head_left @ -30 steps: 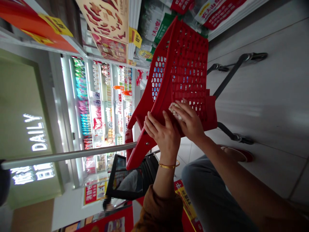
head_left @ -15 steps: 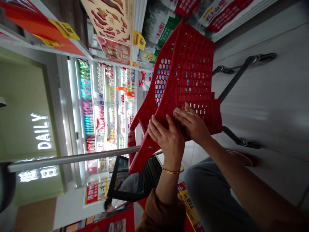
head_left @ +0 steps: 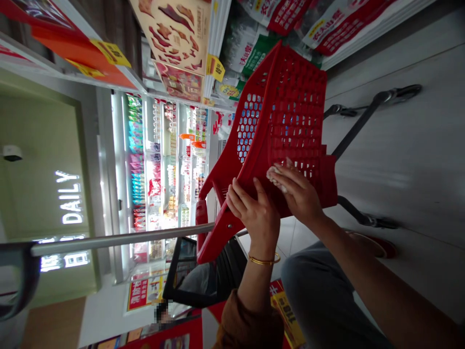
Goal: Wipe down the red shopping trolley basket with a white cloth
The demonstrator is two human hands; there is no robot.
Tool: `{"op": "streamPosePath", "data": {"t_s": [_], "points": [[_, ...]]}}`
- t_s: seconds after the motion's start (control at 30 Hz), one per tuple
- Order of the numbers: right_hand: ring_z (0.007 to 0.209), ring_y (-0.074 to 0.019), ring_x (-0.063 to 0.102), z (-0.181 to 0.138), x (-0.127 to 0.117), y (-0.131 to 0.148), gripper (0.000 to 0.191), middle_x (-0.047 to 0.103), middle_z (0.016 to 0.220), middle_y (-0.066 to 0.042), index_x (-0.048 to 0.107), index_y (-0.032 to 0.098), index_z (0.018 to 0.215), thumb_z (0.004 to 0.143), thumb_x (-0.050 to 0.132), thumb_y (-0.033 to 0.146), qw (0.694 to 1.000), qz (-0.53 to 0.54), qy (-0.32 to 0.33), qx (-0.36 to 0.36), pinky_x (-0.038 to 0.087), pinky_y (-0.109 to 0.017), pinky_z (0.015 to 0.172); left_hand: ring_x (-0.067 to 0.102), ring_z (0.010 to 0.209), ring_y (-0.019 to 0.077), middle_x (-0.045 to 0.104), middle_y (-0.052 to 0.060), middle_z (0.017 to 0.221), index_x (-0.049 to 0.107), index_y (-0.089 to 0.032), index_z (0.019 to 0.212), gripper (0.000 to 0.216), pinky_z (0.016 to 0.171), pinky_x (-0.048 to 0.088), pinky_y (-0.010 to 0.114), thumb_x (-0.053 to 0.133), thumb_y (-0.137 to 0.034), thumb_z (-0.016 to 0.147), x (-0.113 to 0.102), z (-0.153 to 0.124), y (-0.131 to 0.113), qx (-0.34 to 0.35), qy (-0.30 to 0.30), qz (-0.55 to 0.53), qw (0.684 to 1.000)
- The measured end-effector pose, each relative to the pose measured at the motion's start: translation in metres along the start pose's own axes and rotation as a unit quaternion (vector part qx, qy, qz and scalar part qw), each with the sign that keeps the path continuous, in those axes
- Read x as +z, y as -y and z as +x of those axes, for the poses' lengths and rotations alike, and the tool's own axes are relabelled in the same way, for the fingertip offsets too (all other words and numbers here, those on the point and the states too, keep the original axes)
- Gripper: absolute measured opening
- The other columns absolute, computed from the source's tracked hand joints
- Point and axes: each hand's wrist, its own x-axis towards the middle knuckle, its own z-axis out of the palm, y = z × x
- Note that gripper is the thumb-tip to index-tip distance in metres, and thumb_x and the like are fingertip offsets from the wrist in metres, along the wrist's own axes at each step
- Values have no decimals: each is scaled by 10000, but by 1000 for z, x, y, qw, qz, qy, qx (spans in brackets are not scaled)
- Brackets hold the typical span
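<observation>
A red plastic shopping cart basket (head_left: 262,149) with a lattice side appears turned sideways in the head view. Against its solid red panel, near the handle end, lies my left hand (head_left: 262,213), fingers stretched and apart, with a gold bangle on the wrist. Beside it, lower on the basket's side, my right hand (head_left: 303,196) presses a crumpled pale cloth or tissue (head_left: 276,179) to the red plastic. Its fingers are partly curled over the cloth, and the thumb side is hidden.
Water bottle packs (head_left: 250,51) and a patterned food box (head_left: 178,31) stand on shelves beside the cart. A lit display (head_left: 160,165) of packets is behind. Grey cart legs with a wheel (head_left: 407,92) reach the tiled floor. A metal bar (head_left: 127,237) crosses at left.
The whole view has shifted slightly right and down. My right hand has shifted a little on the basket side, and more of the cloth shows. My left hand stays on the panel.
</observation>
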Motion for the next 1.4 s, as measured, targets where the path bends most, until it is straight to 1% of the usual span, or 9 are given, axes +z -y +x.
{"op": "streamPosePath", "data": {"t_s": [0.1, 0.2, 0.27, 0.6, 0.8, 0.87, 0.97, 1.13, 1.4], "points": [[1447, -222, 356, 18, 12, 2, 427, 550, 1438, -23, 482, 325, 1409, 1002, 429, 207, 999, -5, 45, -26, 326, -542, 1201, 273, 1425, 423, 322, 259, 1530, 534, -192, 1369, 480, 1103, 298, 636, 578, -222, 892, 2, 0, 0, 2, -23, 7, 1000], [1510, -244, 173, 20, 18, -2, 443, 478, 1499, -2, 450, 341, 1428, 1001, 438, 224, 993, -42, 102, -33, 304, -584, 1192, 306, 1406, 413, 356, 267, 1499, 568, -184, 1336, 439, 1093, 319, 620, 549, -175, 898, 1, 0, 1, 3, -32, 12, 999], [1516, -249, 128, 18, 20, -6, 476, 453, 1516, -7, 410, 336, 1454, 998, 437, 201, 991, -60, 112, -39, 308, -593, 1186, 324, 1396, 404, 373, 259, 1488, 600, -188, 1300, 409, 1086, 333, 612, 531, -146, 898, -1, 0, 2, 6, -32, 11, 999], [1518, -261, 88, 31, 30, -10, 574, 404, 1548, -8, 282, 352, 1510, 994, 403, 132, 996, -78, 38, -31, 362, -584, 1175, 402, 1332, 388, 444, 230, 1438, 692, -205, 1162, 320, 1027, 389, 604, 520, -140, 899, -1, 4, 4, -1, -54, -3, 999], [1485, -259, 262, 55, 32, -21, 564, 434, 1527, 35, 358, 392, 1473, 985, 383, 111, 996, -70, -60, -2, 318, -566, 1210, 398, 1323, 381, 439, 210, 1439, 702, -221, 1141, 307, 1023, 388, 595, 546, -154, 884, -1, 4, 1, -10, -67, -25, 997], [1467, -247, 313, 62, 29, -20, 545, 479, 1495, 30, 384, 389, 1460, 988, 382, 115, 996, -61, -70, 2, 310, -566, 1214, 404, 1313, 381, 447, 212, 1426, 709, -217, 1123, 298, 1017, 389, 596, 549, -153, 880, -1, 4, 1, -12, -71, -27, 997], [1449, -221, 351, 68, 26, -9, 502, 532, 1450, 33, 421, 387, 1436, 996, 408, 147, 999, -28, -9, -46, 306, -549, 1218, 412, 1299, 375, 461, 212, 1407, 716, -209, 1094, 287, 1011, 392, 598, 539, -149, 876, -1, 4, 1, -14, -75, -31, 997], [1495, -230, 237, 65, 29, 9, 393, 546, 1442, 18, 536, 318, 1357, 984, 484, 204, 981, -32, 144, -129, 327, -544, 1195, 411, 1295, 354, 466, 205, 1403, 727, -174, 958, 222, 1028, 392, 583, 522, -157, 872, 1, 1, 5, -16, -88, -52, 995], [1474, -233, 293, 64, 29, 5, 367, 584, 1402, -27, 578, 257, 1319, 971, 502, 168, 971, -65, 178, -148, 343, -523, 1187, 419, 1288, 342, 458, 176, 1393, 715, -183, 934, 190, 1040, 399, 571, 558, -128, 843, -1, -3, 10, -21, -85, -64, 994]]}}
